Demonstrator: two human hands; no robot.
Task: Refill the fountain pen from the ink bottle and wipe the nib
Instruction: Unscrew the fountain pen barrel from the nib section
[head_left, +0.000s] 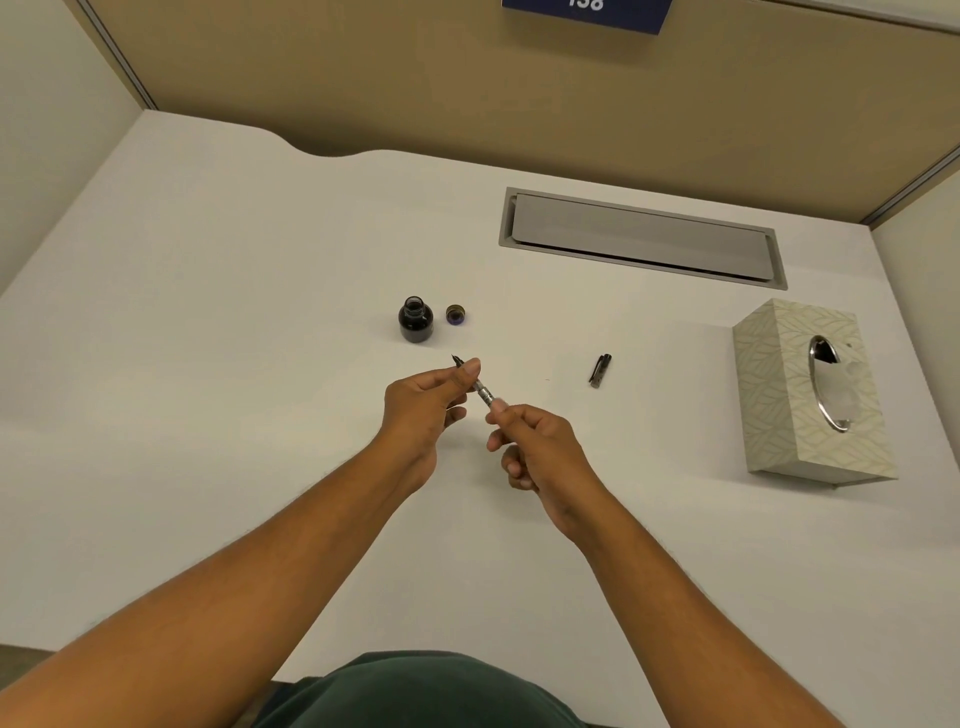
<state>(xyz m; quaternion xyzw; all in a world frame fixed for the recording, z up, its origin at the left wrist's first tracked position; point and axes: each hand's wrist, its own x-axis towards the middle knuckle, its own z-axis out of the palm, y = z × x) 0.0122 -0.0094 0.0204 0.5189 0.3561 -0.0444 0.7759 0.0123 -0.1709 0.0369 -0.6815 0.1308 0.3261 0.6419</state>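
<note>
Currently we pinch the fountain pen (480, 387) with left hand (423, 410) and right hand (535, 447).
Barrel end hidden in right fingers; open ink bottle (415, 319) at 11 o'clock.

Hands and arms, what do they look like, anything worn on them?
Both forearms are bare up to the frame edge: no sleeves in view. The left hand and right hand carry no gloves, rings, watch or bands that I can see. Nails look short. A dark green garment shows below.

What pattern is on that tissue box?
The tissue box has a pale leaf-like pattern on cream, seen clearly in the head view.
</note>
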